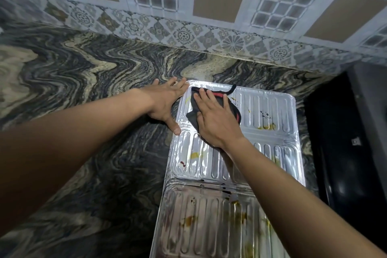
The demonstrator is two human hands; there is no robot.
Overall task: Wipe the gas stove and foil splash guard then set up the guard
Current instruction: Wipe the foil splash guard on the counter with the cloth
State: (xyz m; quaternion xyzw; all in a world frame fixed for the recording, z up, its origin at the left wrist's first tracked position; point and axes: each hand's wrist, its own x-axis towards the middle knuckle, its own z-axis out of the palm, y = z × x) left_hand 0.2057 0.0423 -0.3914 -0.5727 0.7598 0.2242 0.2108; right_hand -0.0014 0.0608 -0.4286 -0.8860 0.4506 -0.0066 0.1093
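Observation:
The foil splash guard lies flat and unfolded on the counter, its ribbed panels marked with yellow and brown stains. My right hand presses a black cloth with a red stripe flat onto the guard's far panel near its left corner. My left hand rests flat, fingers spread, on the guard's far left edge and the counter beside it, holding it down. The black gas stove sits at the right, only partly in view.
A dark swirled marble counter spreads to the left and behind the guard. The patterned tiled wall rises at the back. The stove stands close against the guard's right edge.

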